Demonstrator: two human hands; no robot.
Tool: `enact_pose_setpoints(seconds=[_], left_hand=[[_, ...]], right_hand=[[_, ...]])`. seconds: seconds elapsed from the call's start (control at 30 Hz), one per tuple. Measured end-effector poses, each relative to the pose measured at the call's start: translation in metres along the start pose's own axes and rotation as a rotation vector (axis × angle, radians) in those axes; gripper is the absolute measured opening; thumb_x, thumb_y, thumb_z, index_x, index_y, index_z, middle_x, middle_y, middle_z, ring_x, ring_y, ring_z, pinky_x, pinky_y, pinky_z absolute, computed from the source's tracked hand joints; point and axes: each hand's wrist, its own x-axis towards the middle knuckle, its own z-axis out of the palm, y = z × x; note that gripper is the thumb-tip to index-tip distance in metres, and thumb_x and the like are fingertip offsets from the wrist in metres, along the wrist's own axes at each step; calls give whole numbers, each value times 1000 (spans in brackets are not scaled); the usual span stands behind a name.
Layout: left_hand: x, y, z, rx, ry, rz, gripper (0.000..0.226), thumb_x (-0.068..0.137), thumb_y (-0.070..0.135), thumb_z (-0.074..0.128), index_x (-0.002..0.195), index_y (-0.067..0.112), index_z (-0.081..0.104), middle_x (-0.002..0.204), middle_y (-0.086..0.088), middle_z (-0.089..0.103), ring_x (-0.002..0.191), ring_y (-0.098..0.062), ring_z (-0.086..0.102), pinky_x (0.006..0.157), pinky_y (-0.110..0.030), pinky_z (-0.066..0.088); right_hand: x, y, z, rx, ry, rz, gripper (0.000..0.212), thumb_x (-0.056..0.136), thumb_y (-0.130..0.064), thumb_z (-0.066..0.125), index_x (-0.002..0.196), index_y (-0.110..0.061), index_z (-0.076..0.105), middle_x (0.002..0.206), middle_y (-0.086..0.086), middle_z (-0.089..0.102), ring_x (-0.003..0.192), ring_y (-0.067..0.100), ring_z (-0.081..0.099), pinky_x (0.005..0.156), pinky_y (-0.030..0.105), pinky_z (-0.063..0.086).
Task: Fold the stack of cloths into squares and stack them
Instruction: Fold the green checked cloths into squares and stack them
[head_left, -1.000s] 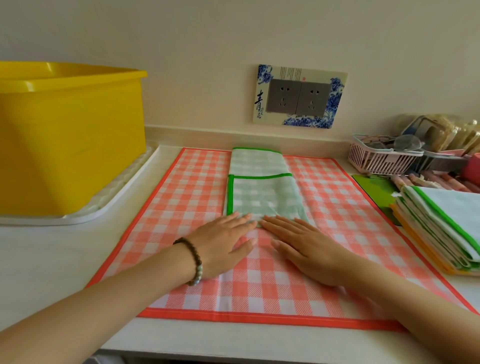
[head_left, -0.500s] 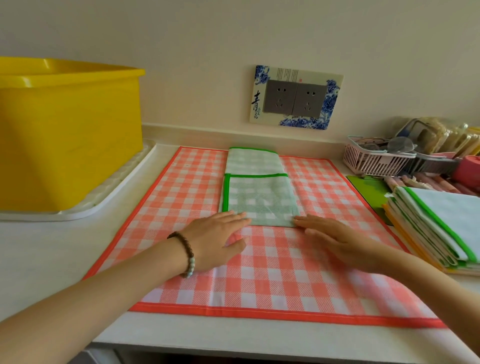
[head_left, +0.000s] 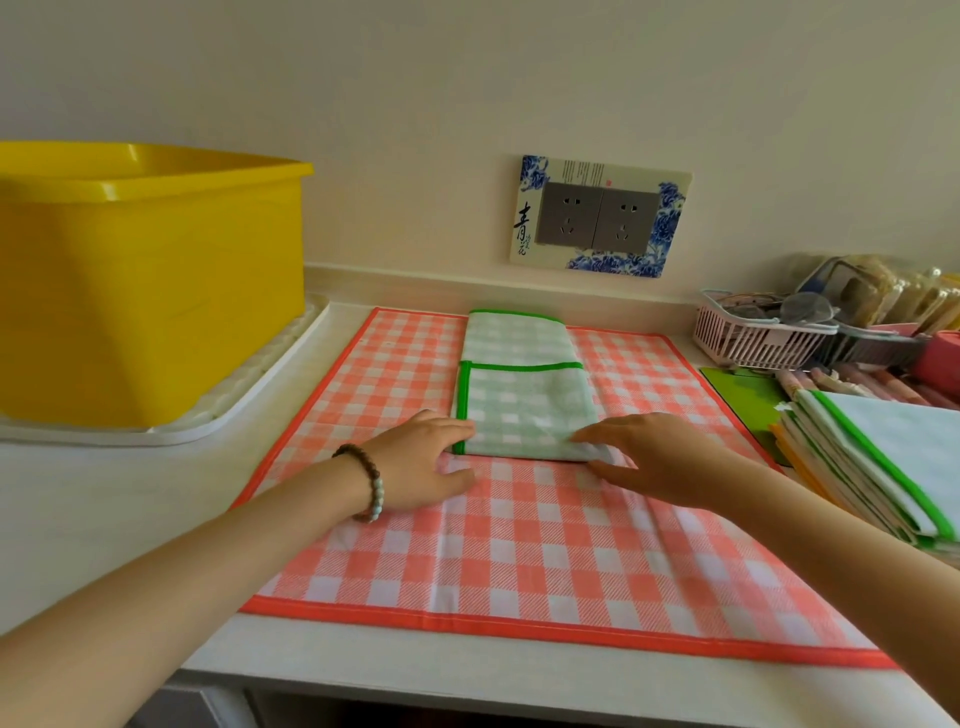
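Left hand (head_left: 421, 460) lies flat on the orange checked cloth (head_left: 519, 551), fingers straight and close together, thumb out to the side. Its fingertips touch the near left corner of the green checked cloth (head_left: 524, 410). The right hand (head_left: 654, 457) reaches to the near right corner with its fingers extended above and its thumb along the near edge. A pale bit of cloth shows between them, but motion blur hides whether it is pinched.

The likely slip is a skewed fold. If one corner is carried further than the other, the green borders will not meet and the piece will come out oblong. The loose top flap could also slide on the layer beneath.

The green cloth lies partly folded just beyond both hands, at 1 o'clock from the left hand and 11 o'clock from the right. Its far end points to 12 o'clock.

The stack of cloths (head_left: 883, 467) waits at 3 o'clock on the counter (head_left: 78, 493). A yellow tub (head_left: 150, 291) stands at 10 o'clock.
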Motion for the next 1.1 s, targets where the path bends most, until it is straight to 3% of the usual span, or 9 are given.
enact_pose_setpoints(seconds=[0.23, 0.37, 0.57, 0.7, 0.77, 0.9, 0.97, 1.03, 1.1], left_hand=[[3, -6, -3, -14, 23, 52, 56, 93, 46, 47, 144, 27, 33, 148, 10, 31, 135, -4, 23, 112, -24, 22], [-2, -9, 1, -33, 66, 128, 53, 93, 43, 49, 143, 31, 35, 151, 11, 28, 140, -4, 18, 112, -21, 15], [-5, -9, 0, 188, 48, 238, 82, 85, -15, 41, 147, 34, 19, 156, 11, 15, 144, -6, 7, 110, -13, 2], [-6, -11, 2, 296, 67, 277, 90, 82, -22, 31, 147, 37, 11, 156, 13, 11, 145, -7, 8, 112, -16, 2], [-10, -9, 4, 340, 52, 309, 85, 86, -19, 30, 147, 37, 10, 156, 14, 12, 144, -6, 11, 111, -14, 3], [-20, -4, 10, 391, 64, 374, 78, 91, -13, 32, 147, 35, 10, 156, 10, 17, 143, -8, 18, 107, -13, 4], [-24, -6, 12, 390, 178, 466, 82, 80, -17, 52, 144, 30, 30, 147, 3, 41, 133, -13, 41, 106, -18, 21], [-25, -7, 12, 430, 228, 508, 86, 64, -16, 69, 136, 28, 48, 131, 2, 58, 119, -16, 56, 101, -23, 35], [-29, -3, 10, 372, 160, 475, 73, 85, -1, 59, 142, 36, 33, 146, 8, 40, 138, -11, 30, 109, -19, 10]], right_hand=[[-2, 2, 4, -18, 88, 6, 37, 100, -33, 37, 136, -33, 47, 128, -8, 60, 108, 15, 61, 87, 26, 46], [-25, 2, 9, 19, 228, -84, 35, 97, -32, 42, 129, -28, 56, 120, -8, 65, 102, 14, 66, 82, 26, 51], [-69, -17, 9, 192, 411, -284, 37, 97, -37, 40, 111, -18, 68, 99, -10, 71, 84, 4, 69, 74, 15, 55], [-78, -19, 17, 247, 523, -339, 30, 92, -34, 53, 116, -20, 66, 106, -12, 69, 95, 1, 66, 79, 22, 55], [-76, -15, 18, 211, 461, -328, 43, 87, -40, 59, 128, -29, 55, 123, -15, 62, 113, 1, 58, 92, 25, 51], [-65, -6, 20, 300, 122, -216, 74, 83, -38, 56, 142, -53, 15, 151, -30, 15, 141, -7, 11, 115, 22, 15], [-56, -4, 23, 317, 59, -215, 70, 87, -34, 50, 143, -51, 12, 153, -29, 6, 142, -6, -1, 118, 26, 7], [-48, -4, 25, 301, 26, -235, 70, 85, -57, 48, 144, -52, 10, 153, -29, 2, 142, -4, -7, 118, 28, 2], [-43, -2, 28, 267, 7, -250, 72, 82, -69, 41, 142, -55, 6, 153, -29, 2, 143, -3, -7, 119, 34, 3]])
